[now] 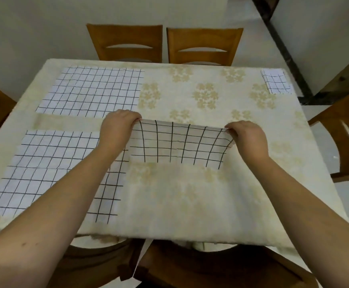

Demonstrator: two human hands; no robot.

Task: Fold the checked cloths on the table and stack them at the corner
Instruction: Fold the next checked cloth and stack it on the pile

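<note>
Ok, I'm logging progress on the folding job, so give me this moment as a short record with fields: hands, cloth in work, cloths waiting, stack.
left hand: left hand pinches the far left corner of the held cloth
right hand: right hand pinches its far right corner
cloth in work: far edge lifted, near edge on the table
cloths waiting: far-left cloth and near-left cloth, both flat and unfolded
stack: folded cloth at the far right corner
surroundings: wooden chairs around the table

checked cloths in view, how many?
4: flat cloth far left, flat cloth near left, held cloth at centre, folded cloth at far right corner, possibly stacked.
</note>
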